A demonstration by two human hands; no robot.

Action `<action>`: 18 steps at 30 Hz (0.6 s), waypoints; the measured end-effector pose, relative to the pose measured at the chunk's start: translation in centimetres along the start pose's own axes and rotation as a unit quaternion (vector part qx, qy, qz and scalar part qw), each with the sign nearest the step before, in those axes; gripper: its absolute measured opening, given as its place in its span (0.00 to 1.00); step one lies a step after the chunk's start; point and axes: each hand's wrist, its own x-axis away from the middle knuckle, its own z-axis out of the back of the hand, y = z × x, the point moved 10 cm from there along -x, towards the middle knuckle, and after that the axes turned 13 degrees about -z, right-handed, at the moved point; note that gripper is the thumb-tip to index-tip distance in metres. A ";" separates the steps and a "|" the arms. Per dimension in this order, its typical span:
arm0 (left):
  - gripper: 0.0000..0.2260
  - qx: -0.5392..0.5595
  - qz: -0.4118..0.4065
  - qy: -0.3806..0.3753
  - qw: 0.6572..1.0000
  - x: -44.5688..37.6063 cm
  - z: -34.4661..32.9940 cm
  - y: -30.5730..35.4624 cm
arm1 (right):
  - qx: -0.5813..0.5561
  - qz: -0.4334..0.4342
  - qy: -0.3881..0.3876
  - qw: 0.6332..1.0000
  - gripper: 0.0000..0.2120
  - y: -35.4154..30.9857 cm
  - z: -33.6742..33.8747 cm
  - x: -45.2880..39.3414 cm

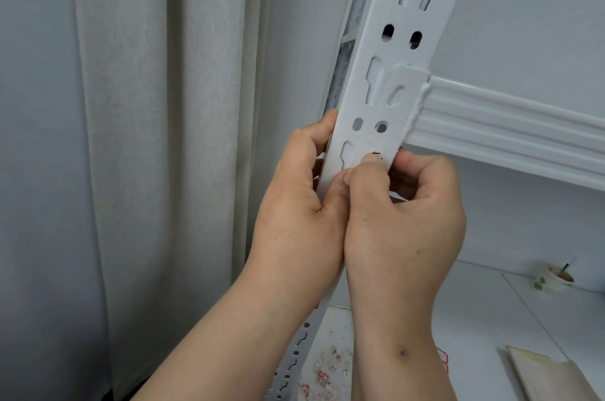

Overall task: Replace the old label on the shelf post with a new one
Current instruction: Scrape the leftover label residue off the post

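A white slotted shelf post (389, 73) runs up the middle of the head view. My left hand (301, 191) grips the post from its left side, fingers curled round the edge and thumb on the front face. My right hand (406, 204) is curled against the post's front, its thumb pressing on a small label (377, 155) with a red edge. Most of the label is hidden under the thumb.
A white shelf beam (510, 129) joins the post on the right. Below lie scraps of red-and-white paper (327, 368), a paper cup (553, 279) and a beige envelope (550, 374) on the lower shelf. A pale curtain (147, 138) hangs at the left.
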 end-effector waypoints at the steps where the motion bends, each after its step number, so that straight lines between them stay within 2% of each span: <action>1: 0.20 0.000 0.000 -0.001 1.000 0.0 0.0 0.1 | 0.000 -0.001 0.000 1.000 0.06 0.0 0.0 0.0; 18: 0.20 -0.017 -0.012 -0.002 1.000 0.1 0.1 0.3 | -0.007 -0.016 -0.005 1.000 0.07 0.0 -0.4 -0.5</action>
